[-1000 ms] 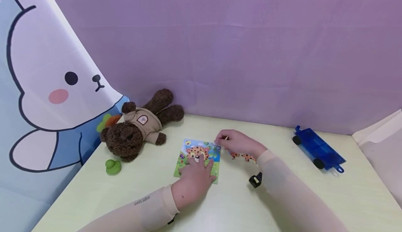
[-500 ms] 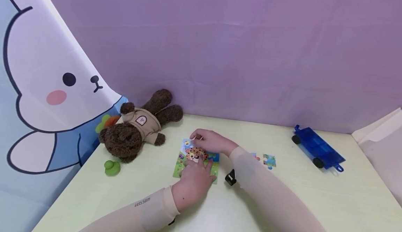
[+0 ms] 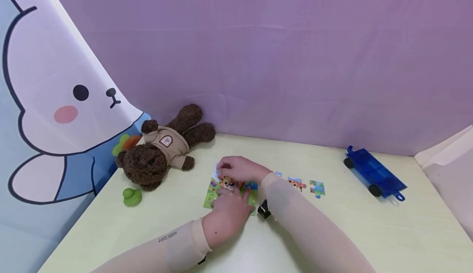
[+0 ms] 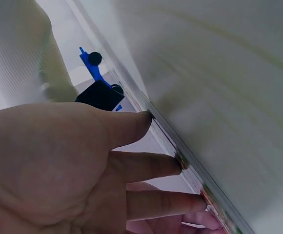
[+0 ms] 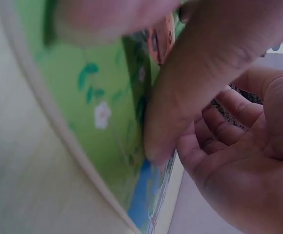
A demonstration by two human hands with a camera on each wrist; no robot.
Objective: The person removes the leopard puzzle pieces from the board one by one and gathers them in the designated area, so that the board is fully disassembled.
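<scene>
While both hands work at the puzzle board [image 3: 211, 191], which lies flat on the pale green worktop [image 3: 332, 232] near its middle, the left hand [image 3: 228, 213] rests on the board's near part with its fingers straight and spread, their tips pressing down on the picture; this grip holds nothing. In the left wrist view those fingers [image 4: 146, 165] lie flat against the board's edge. The right hand [image 3: 240, 168] sits over the board's far edge with its fingers curled down onto it; whether a piece is pinched between them cannot be told. In the right wrist view one fingertip [image 5: 166, 131] presses on the green printed surface. Just to the right of the board, three loose puzzle pieces [image 3: 300, 184] lie in a row on the worktop. A brown teddy bear [image 3: 164, 145] lies to the left of the board, a small green toy [image 3: 132, 197] near it, and a blue toy trailer [image 3: 373, 174] stands well apart at the right.
</scene>
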